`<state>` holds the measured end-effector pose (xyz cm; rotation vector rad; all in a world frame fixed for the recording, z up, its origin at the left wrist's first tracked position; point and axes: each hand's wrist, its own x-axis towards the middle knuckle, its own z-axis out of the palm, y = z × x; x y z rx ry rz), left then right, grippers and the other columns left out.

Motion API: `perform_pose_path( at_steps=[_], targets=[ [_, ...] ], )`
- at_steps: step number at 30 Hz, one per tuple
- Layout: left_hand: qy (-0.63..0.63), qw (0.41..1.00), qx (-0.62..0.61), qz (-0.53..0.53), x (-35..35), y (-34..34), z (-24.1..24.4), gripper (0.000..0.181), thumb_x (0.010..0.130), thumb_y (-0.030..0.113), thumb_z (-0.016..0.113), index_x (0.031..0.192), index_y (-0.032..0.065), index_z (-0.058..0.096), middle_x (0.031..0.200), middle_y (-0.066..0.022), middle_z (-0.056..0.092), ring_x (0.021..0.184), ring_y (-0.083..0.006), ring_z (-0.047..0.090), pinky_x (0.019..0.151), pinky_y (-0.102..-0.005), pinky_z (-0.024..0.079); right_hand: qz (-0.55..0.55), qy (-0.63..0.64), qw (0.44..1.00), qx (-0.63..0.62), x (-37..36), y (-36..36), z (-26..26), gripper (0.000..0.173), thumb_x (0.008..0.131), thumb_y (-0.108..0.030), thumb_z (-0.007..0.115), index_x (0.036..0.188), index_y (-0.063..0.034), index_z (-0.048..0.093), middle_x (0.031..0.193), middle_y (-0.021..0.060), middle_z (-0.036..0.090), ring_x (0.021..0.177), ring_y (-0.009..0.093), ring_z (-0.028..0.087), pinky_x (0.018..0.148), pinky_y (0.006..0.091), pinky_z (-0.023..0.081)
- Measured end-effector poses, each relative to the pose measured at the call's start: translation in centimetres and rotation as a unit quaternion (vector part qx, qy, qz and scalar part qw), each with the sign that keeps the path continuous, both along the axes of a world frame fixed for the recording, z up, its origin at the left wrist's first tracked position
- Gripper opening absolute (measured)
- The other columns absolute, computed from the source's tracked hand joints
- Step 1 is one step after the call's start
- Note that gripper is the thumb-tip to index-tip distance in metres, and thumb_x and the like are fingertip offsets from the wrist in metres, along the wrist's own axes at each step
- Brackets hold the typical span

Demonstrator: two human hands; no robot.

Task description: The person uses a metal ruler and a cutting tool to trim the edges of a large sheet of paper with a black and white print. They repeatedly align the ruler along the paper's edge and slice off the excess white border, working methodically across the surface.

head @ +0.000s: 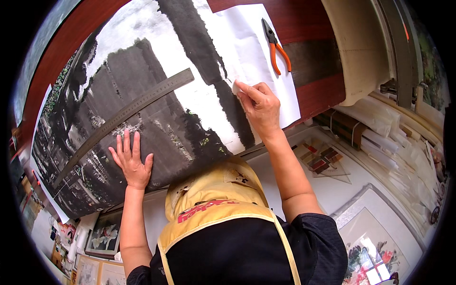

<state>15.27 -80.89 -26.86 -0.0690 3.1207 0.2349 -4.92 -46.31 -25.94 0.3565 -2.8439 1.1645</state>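
A large ink painting on paper (124, 82) lies across the dark red table. My left hand (131, 160) rests flat on its grey part with the fingers spread. Just beyond those fingertips a long metal ruler (131, 107) lies slantwise over the painting. At the painting's right edge my right hand (258, 103) is bent, with thumb and forefinger together at a white paper edge; whether it pinches the paper is unclear. White paper (245, 42) lies beside and under that edge. Long-nose pliers with orange handles (276, 50) rest on it, jaws pointing away.
The red tabletop (313, 21) ends at the right beside a cream cloth (359, 46). Rolled papers (388, 142) are stacked at the lower right, near a framed flower painting (374, 245). Another framed picture (105, 233) stands at the lower left. My yellow apron (217, 192) touches the near table edge.
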Motion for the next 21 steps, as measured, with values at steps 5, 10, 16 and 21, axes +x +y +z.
perform_pose_path(
  at_steps=[5, 10, 16, 21],
  targets=[
    [0.001, 1.0, 0.0, -0.002, -0.04, 0.05, 0.03, 0.068, 0.099, 0.055, 0.052, 0.155, 0.0185, 0.043, 0.164, -0.0088, 0.033, 0.152, -0.035, 0.025, 0.122, -0.0615, 0.007, -0.005, -0.017, 1.0, -0.01, 0.03, -0.05, 0.33, 0.029, 0.083, -0.006, 0.078, 0.111, -0.0163, 0.078, 0.076, 0.0051, 0.06, 0.064, 0.02, 0.061, 0.06, 0.034, 0.051],
    [0.001, 1.0, 0.009, -0.002, 0.07, 0.02, -0.02, 0.068, 0.097, 0.053, 0.055, 0.155, 0.0185, 0.043, 0.164, -0.0091, 0.033, 0.152, -0.0354, 0.025, 0.122, -0.062, 0.007, -0.009, -0.029, 0.999, -0.014, 0.04, -0.18, 0.6, 0.029, 0.084, -0.005, 0.077, 0.111, -0.0167, 0.078, 0.076, 0.0053, 0.06, 0.063, 0.02, 0.061, 0.059, 0.0339, 0.05],
    [0.004, 1.0, 0.015, 0.0, 0.03, -0.01, 0.13, 0.069, 0.095, 0.052, 0.059, 0.154, 0.0193, 0.045, 0.164, -0.009, 0.034, 0.152, -0.035, 0.026, 0.122, -0.0623, 0.007, -0.012, -0.038, 0.999, -0.018, 0.1, -0.22, 0.37, 0.029, 0.084, -0.005, 0.077, 0.111, -0.0165, 0.078, 0.076, 0.005, 0.06, 0.062, 0.019, 0.06, 0.058, 0.0333, 0.049],
    [0.009, 1.0, 0.018, 0.002, -0.33, 0.16, 0.15, 0.068, 0.095, 0.053, 0.059, 0.154, 0.0216, 0.046, 0.163, -0.0082, 0.035, 0.151, -0.0343, 0.028, 0.122, -0.0629, 0.008, -0.012, -0.03, 0.999, -0.01, 0.14, -0.35, 0.3, 0.028, 0.085, -0.005, 0.077, 0.111, -0.0152, 0.078, 0.076, 0.0058, 0.059, 0.061, 0.019, 0.059, 0.059, 0.0332, 0.049]
  ],
)
